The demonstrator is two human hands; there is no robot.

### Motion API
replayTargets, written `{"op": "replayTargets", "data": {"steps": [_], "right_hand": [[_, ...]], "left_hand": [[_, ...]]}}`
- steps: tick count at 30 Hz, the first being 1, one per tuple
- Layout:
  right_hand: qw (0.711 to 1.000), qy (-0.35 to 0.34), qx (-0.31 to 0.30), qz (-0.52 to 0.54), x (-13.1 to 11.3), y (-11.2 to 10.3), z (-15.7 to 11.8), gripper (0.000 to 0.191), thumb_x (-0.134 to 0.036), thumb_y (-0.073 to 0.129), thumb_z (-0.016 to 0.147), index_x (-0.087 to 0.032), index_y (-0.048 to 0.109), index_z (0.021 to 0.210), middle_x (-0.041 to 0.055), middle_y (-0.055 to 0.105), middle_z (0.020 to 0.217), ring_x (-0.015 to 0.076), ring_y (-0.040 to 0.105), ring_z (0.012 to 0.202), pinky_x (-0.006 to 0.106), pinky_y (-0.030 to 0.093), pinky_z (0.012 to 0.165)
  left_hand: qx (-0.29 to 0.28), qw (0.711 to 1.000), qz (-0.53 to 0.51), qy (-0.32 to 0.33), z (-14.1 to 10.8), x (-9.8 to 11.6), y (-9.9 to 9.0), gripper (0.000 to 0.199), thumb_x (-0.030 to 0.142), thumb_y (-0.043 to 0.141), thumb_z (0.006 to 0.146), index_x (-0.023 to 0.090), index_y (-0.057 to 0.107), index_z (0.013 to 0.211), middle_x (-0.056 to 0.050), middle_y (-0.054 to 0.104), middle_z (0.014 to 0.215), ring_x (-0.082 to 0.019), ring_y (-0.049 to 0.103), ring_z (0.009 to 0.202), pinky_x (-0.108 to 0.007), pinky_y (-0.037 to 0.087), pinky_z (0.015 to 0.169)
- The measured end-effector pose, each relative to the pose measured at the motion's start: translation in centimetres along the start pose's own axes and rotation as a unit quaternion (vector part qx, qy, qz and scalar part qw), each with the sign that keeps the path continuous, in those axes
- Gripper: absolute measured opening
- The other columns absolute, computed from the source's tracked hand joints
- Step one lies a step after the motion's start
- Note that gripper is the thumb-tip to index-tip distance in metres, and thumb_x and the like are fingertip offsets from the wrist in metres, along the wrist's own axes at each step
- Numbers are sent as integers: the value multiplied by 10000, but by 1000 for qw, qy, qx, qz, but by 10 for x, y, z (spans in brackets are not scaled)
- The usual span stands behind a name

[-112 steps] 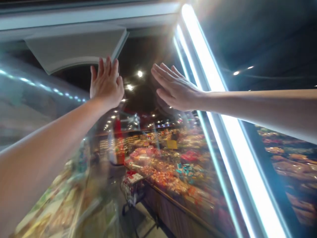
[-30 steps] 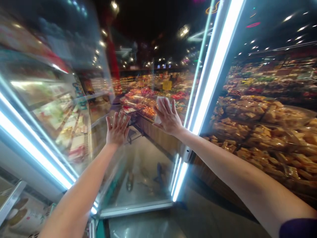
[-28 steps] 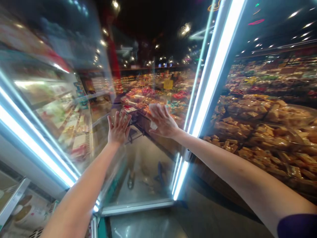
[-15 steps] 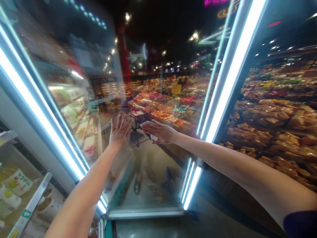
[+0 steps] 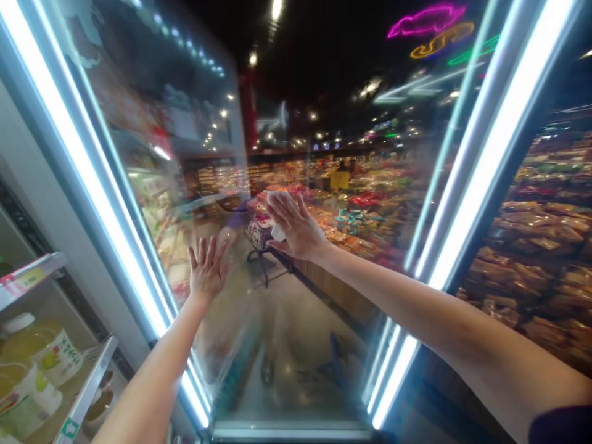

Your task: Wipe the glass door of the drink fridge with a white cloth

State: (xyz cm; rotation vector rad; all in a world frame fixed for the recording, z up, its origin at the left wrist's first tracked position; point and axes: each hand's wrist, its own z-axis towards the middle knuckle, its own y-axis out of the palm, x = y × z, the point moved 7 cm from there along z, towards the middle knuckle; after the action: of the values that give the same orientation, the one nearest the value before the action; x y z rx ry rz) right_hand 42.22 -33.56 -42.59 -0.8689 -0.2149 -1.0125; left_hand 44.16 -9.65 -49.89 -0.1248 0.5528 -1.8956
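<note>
My left hand (image 5: 207,271) lies flat with spread fingers against a clear glass door (image 5: 296,345), and holds nothing. Higher and to the right, my right hand (image 5: 301,233) presses a white cloth or tissue (image 5: 278,232) to the same pane. Part of the cloth shows between thumb and fingers, and more sticks out behind the hand. Its exact kind cannot be made out. A faint reflection of an arm shows in the glass near my left hand.
Bright light strips (image 5: 490,166) run along both sides of the door. At lower left, a shelf (image 5: 90,391) holds bottles of yellowish drink (image 5: 44,351). Through the glass appears a shopping cart (image 5: 259,234). Packaged goods (image 5: 531,265) are piled at right.
My right hand has moved up the glass with the white cloth, its fingers now pointing more upward. My left hand has shifted down and left. The view has tilted slightly.
</note>
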Motion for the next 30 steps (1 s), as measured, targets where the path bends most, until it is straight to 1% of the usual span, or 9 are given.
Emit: {"op": "replayTargets", "data": {"steps": [5,10,12,15,19,21,25,27,30], "right_hand": [[983,-161,-86,7,-51,28,21,918,-597,510,967,-192,108,1686,27,184,1756,206,57,1638,424,128,1342],[1000,15,24,-10,-36,14,51,989,-609,475,987,-114,-35,1675,137,46,1758,345,9,1634,631,23,1316],[999,-41,3,0,-47,20,49,971,-609,487,987,-146,-8,1682,118,69,1759,323,48,1635,592,42,1329],[984,-164,-67,16,-61,31,34,915,-591,521,984,-250,47,1688,50,106,1763,267,106,1633,520,86,1344],[1000,9,14,4,-21,10,26,917,-552,545,990,-279,14,1686,74,-54,1760,366,-54,1625,722,-11,1281],[999,18,10,30,-19,12,12,856,-485,508,1014,-294,11,1684,56,-38,1761,362,-53,1625,744,14,1274],[987,-102,-77,100,-36,32,-31,704,-313,415,1031,-472,111,1646,-170,310,1687,140,260,1592,447,277,1327],[990,-72,-72,100,-21,30,-49,692,-281,374,1038,-439,104,1655,-148,323,1685,146,287,1583,460,264,1331],[995,1,-44,95,6,21,-77,672,-229,281,1052,-297,49,1679,-12,251,1722,203,243,1602,567,165,1339]], "left_hand": [[5,1000,0,2,-9,-10,5,595,348,514,996,273,415,1578,-110,314,1685,-297,30,1615,-676,-15,1296],[12,1000,-2,7,-8,-6,9,635,357,523,990,299,360,1601,-87,272,1699,-295,39,1617,-662,-54,1297],[17,1000,-5,12,-8,-7,9,640,362,530,988,308,358,1602,-78,276,1699,-292,43,1617,-658,-52,1300],[26,999,-7,18,-8,-6,9,637,370,536,990,315,363,1600,-73,286,1695,-289,46,1618,-653,-51,1303],[38,999,-11,23,-8,-5,8,649,367,539,994,317,341,1609,-71,292,1695,-276,44,1619,-635,-49,1310],[40,999,-14,22,-9,-6,8,652,366,541,992,316,339,1611,-74,301,1693,-279,54,1619,-639,-43,1311],[37,999,-19,20,-8,-10,6,667,356,542,987,324,322,1616,-82,307,1694,-292,57,1618,-657,-27,1309],[35,999,-21,17,-9,-12,5,689,343,534,989,331,278,1628,-86,288,1702,-296,32,1618,-675,-26,1303],[33,999,-20,5,-14,-3,8,732,328,516,995,317,187,1648,-104,201,1726,-313,-34,1613,-720,-42,1279]]}}
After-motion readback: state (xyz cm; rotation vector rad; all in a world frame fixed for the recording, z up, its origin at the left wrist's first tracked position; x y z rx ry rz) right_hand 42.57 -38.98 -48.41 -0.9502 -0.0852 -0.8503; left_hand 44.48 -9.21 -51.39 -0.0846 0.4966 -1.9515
